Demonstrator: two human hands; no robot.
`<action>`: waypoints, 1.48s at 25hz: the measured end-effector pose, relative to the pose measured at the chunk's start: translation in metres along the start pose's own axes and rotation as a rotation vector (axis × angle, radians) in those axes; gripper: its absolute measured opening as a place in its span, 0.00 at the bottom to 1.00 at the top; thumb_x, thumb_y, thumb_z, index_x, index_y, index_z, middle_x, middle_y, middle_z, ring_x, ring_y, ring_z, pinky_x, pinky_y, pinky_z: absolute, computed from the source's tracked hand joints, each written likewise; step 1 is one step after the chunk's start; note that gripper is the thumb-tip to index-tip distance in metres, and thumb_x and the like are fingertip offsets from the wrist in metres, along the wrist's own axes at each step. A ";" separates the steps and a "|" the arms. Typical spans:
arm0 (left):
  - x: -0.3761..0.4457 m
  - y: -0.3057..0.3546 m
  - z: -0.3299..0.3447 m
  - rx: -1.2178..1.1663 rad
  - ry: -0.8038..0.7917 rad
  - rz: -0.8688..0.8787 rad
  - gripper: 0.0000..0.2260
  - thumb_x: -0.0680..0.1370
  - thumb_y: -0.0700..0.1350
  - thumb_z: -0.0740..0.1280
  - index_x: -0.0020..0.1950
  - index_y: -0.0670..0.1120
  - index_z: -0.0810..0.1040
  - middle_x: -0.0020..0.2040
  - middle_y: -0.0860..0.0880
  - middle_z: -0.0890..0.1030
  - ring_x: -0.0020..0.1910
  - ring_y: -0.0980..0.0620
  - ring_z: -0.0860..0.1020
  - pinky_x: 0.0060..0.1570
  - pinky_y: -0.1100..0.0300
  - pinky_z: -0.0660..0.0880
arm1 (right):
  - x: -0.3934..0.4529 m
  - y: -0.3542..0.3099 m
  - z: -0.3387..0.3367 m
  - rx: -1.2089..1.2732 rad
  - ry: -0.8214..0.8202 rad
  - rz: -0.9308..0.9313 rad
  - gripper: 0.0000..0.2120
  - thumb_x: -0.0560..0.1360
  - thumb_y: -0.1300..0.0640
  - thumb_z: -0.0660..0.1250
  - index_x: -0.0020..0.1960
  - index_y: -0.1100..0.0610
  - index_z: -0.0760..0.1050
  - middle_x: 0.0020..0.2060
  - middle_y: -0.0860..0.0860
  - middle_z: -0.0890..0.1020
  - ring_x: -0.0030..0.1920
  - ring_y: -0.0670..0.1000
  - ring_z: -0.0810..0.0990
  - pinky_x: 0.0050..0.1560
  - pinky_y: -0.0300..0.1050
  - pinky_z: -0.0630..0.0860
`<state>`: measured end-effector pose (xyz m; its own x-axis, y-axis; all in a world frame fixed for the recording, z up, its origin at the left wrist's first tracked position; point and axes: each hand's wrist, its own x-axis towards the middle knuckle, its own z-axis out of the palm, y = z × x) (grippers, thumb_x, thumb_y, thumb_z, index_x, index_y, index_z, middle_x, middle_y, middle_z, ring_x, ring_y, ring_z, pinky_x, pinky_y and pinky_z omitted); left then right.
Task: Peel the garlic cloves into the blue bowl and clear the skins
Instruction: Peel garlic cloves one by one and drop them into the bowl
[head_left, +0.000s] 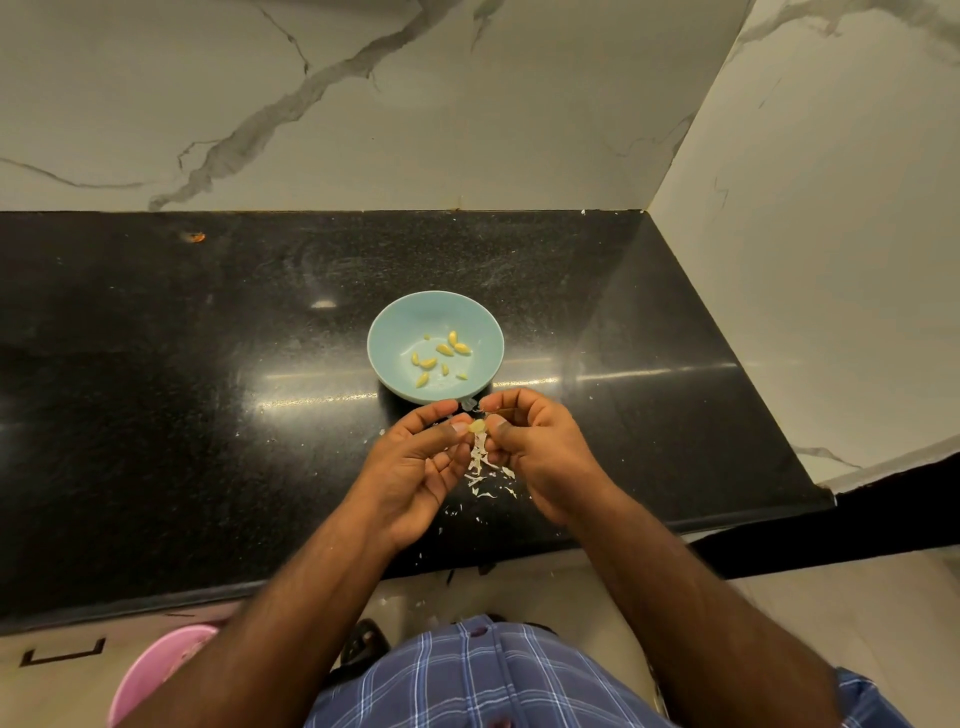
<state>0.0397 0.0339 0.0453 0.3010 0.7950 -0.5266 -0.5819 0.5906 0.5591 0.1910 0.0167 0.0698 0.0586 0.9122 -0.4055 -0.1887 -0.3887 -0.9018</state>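
A light blue bowl (387, 332) stands on the black counter and holds several peeled yellow garlic cloves (444, 349). Just in front of the bowl, my left hand (415, 467) and my right hand (535, 452) meet fingertip to fingertip. Both pinch one small pale garlic clove (477, 426) between thumbs and fingers. A strip of white skin (479, 447) hangs down from the clove. More loose skins (488, 480) lie scattered on the counter beneath my hands.
The black granite counter (208, 389) ends at a marble wall behind and another on the right. Its front edge runs just below my wrists. A pink bin (156, 670) stands on the floor at lower left. Small skin flecks dot the floor.
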 end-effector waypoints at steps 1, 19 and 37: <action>0.000 0.000 0.000 -0.005 0.008 0.005 0.12 0.76 0.31 0.69 0.57 0.42 0.80 0.49 0.43 0.85 0.42 0.51 0.84 0.39 0.64 0.82 | -0.001 -0.001 0.000 -0.016 0.003 -0.029 0.08 0.80 0.71 0.63 0.53 0.61 0.77 0.39 0.54 0.80 0.36 0.48 0.77 0.40 0.42 0.77; 0.002 0.002 -0.005 0.049 0.007 0.080 0.18 0.75 0.26 0.66 0.60 0.43 0.79 0.45 0.48 0.84 0.42 0.53 0.83 0.39 0.63 0.81 | 0.004 0.001 -0.008 0.058 -0.017 -0.026 0.14 0.72 0.75 0.72 0.52 0.61 0.79 0.41 0.55 0.85 0.43 0.51 0.85 0.46 0.47 0.83; 0.006 0.005 -0.010 0.094 0.001 0.105 0.20 0.75 0.23 0.65 0.61 0.42 0.78 0.43 0.47 0.83 0.42 0.53 0.82 0.39 0.62 0.81 | 0.010 0.007 -0.002 0.013 -0.008 0.050 0.12 0.73 0.76 0.69 0.50 0.63 0.80 0.35 0.54 0.82 0.36 0.51 0.83 0.38 0.43 0.80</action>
<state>0.0312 0.0400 0.0384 0.2416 0.8528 -0.4630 -0.5364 0.5150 0.6687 0.1927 0.0230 0.0595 0.0407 0.8928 -0.4485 -0.2042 -0.4320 -0.8785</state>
